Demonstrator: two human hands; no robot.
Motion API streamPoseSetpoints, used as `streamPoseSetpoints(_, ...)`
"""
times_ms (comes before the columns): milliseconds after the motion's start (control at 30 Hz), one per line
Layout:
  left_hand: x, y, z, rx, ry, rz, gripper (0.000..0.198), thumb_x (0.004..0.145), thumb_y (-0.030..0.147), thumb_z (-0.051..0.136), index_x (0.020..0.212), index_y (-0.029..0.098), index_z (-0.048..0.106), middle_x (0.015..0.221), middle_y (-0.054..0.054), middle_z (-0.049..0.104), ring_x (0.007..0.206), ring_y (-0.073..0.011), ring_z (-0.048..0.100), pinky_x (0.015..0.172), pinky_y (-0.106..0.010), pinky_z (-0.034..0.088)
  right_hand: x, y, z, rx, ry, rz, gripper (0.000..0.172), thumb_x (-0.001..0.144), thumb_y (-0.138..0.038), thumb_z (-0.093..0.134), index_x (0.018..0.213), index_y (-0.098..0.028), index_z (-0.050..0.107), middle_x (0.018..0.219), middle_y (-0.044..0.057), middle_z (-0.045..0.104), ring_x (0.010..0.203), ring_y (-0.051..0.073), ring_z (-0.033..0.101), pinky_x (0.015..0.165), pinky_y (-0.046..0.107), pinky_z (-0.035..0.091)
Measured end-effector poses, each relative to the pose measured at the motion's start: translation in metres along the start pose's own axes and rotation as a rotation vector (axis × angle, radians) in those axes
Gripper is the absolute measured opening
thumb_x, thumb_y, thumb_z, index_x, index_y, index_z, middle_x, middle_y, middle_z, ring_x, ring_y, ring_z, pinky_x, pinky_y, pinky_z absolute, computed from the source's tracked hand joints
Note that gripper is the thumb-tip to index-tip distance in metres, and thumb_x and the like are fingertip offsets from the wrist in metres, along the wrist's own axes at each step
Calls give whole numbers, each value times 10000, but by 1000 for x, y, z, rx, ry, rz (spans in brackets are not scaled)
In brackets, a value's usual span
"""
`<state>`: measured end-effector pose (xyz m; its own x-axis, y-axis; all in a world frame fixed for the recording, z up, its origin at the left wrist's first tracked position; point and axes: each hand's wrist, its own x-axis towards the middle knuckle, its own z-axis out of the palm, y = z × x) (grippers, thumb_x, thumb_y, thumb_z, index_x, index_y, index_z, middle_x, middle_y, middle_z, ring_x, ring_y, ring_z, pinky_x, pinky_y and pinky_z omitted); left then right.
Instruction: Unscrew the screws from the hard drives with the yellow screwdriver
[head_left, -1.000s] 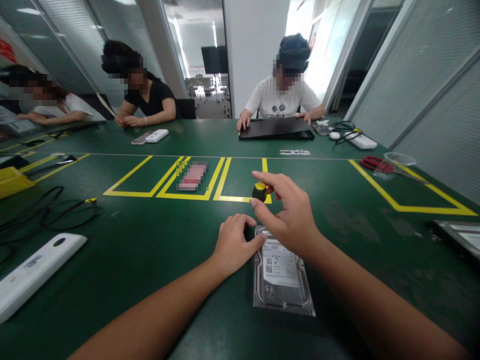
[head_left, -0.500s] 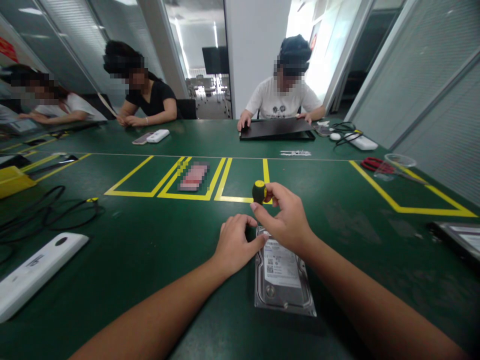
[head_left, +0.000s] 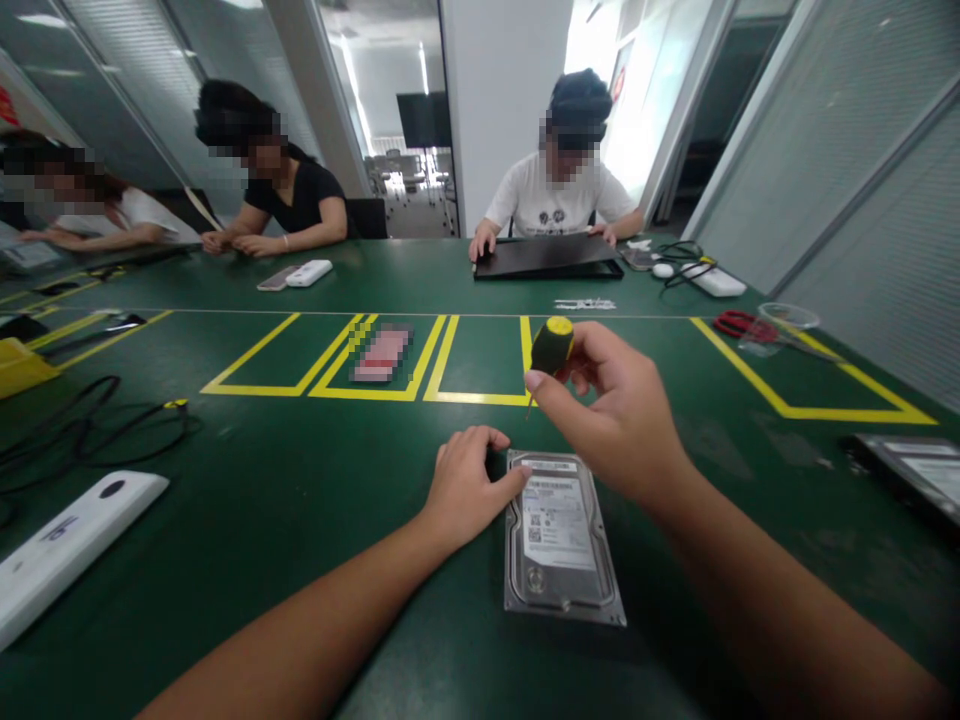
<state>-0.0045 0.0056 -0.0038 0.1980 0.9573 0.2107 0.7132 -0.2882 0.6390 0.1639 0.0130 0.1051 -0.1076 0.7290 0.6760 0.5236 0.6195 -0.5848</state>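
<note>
A silver hard drive [head_left: 566, 550] with a white label lies flat on the green table in front of me. My left hand [head_left: 466, 485] rests at its far left corner, the thumb on the drive's top edge and the bent forefinger just past the corner. Above the far right end of the drive, my right hand [head_left: 615, 410] holds a short screwdriver [head_left: 552, 346] with a black and yellow handle. Its thin shaft points down, its tip apart from the drive.
To the left are a white power bank [head_left: 82, 545] and black cables [head_left: 82, 435]. Red-handled scissors [head_left: 739, 323], a clear plastic cup [head_left: 780, 328] and a second drive-like unit [head_left: 911, 475] lie right. Yellow tape [head_left: 375, 397] marks the table. Across it, a person handles a black panel [head_left: 547, 257].
My right hand has lifted and moved right with the screwdriver, away from the drive's far end, so the shaft now shows. My left hand stays at the drive's corner.
</note>
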Motion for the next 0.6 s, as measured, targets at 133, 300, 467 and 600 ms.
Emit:
streamPoseSetpoints(133, 2, -3, 2, 4, -1, 10, 267, 808, 377, 737, 978, 218, 607, 1006, -27, 666, 952, -244, 587, 834, -382, 435, 1, -10, -20, -27, -57, 21, 131, 825, -156, 614, 942, -210, 591, 863, 10, 658, 685, 134, 565, 615, 272, 442)
streamPoseSetpoints(300, 2, -5, 3, -4, -6, 14, 266, 813, 375, 732, 984, 212, 609, 1017, -30, 665, 963, -243, 590, 847, -386, 443, -9, -3, -39, -197, -154, 16, 178, 815, -137, 612, 975, -215, 605, 860, 18, 688, 666, 152, 610, 578, 278, 453)
streamPoseSetpoints(467, 1, -4, 1, -7, -12, 10, 266, 818, 377, 725, 995, 211, 616, 1027, -31, 665, 966, -245, 584, 855, -393, 441, -42, 19, -47, -276, -192, -102, 210, 870, -170, 594, 1073, -205, 638, 1037, 61, 732, 930, 218, 706, 793, 356, 562)
streamPoseSetpoints(600, 1, -3, 2, -12, -21, 3, 275, 819, 371, 728, 1020, 215, 622, 1032, -24, 665, 967, -245, 580, 857, -398, 437, -74, 38, -54, -275, -141, -114, 212, 897, -174, 583, 1102, -191, 638, 1169, 99, 710, 1067, 223, 693, 902, 388, 566)
